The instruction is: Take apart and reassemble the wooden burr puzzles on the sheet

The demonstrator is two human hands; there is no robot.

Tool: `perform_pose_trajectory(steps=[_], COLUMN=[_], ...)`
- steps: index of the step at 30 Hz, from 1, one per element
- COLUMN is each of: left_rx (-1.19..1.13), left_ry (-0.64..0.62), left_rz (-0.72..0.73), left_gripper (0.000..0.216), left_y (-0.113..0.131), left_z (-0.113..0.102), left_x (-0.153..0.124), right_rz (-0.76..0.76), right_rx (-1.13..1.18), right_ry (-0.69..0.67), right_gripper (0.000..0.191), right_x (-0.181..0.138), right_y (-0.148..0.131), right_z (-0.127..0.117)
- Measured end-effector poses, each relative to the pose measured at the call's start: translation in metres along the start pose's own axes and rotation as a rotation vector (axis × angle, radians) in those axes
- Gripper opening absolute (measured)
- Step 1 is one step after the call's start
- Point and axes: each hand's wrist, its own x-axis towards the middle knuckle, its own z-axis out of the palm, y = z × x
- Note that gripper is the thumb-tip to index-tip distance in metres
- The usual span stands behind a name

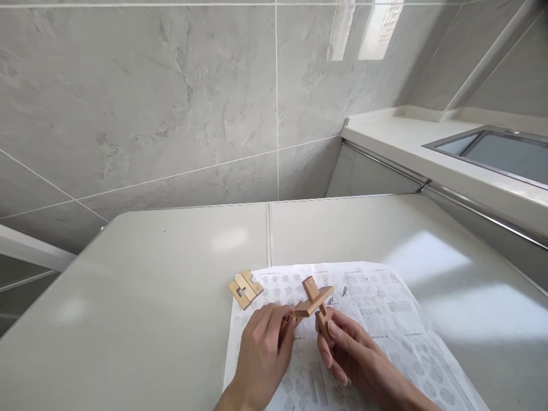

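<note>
My left hand (265,345) pinches the end of one wooden puzzle piece, partly hidden by the fingers. My right hand (351,351) grips the lower end of another wooden puzzle piece (324,324) between thumb and fingers. Between the hands, notched wooden bars cross each other in a small wooden puzzle (314,299), raised over the paper. Just how the bars interlock cannot be made out. Beneath both hands lies a printed instruction sheet (385,319) with rows of small line diagrams. Past my left hand, lighter wooden puzzle pieces (245,289) rest at the sheet's upper left corner.
A pale folding table (149,308) with a seam down its middle carries everything. Grey marble-look tiles (171,103) cover the wall behind it. To the right runs a white counter (385,134) with a metal-framed sink (496,151) and a metal rail below its edge.
</note>
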Motion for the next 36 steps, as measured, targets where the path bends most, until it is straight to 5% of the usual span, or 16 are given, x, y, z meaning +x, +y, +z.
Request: perform_pose_trajectory(steps=[16, 28, 36], left_rx=[0.198, 0.257, 0.271], left_ry=[0.094, -0.113, 0.028], left_rz=[0.136, 0.251, 0.226], left_gripper=[0.026, 0.057, 0.032], left_y=[-0.0017, -0.0054, -0.0047], left_z=[-0.0012, -0.0033, -0.0012], left_x=[-0.0007, -0.0011, 0.0001], right_rz=[-0.008, -0.008, -0.009], right_rx=[-0.015, -0.011, -0.017], right_ry=[-0.042, -0.063, -0.061], right_gripper=[0.039, 0.039, 0.038], right_x=[-0.0007, -0.0001, -0.0001], right_y=[0.001, 0.0003, -0.0003], right_z=[0.0017, 0.0019, 0.002])
